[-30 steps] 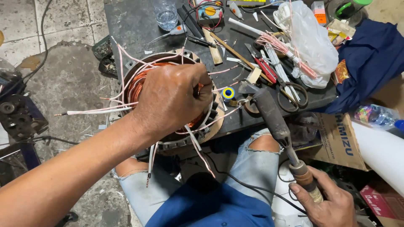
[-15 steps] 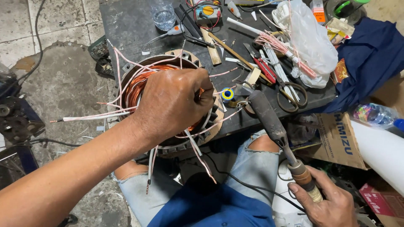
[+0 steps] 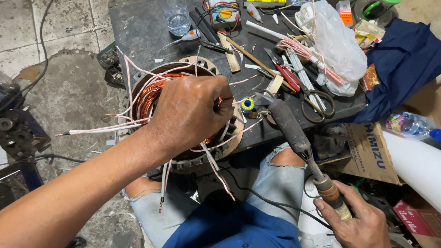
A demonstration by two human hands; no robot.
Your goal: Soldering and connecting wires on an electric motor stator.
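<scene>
Head view puts our left hand [image 3: 190, 115] fingers [image 3: 220, 98] pinched together on the white-sleeved leads [image 3: 133, 126] over the copper windings [image 3: 149, 96] of the motor stator [image 3: 183, 158], which sits at the near edge of the dark workbench [image 3: 138, 32]. At four o'clock from it, our right hand [image 3: 356, 220] is clamped around the soldering iron [image 3: 294, 138] handle, tip aimed toward ten o'clock. We judge it best to hold the joint steady, heating wire before solder. Scissors [image 3: 317, 103] lie at two o'clock.
</scene>
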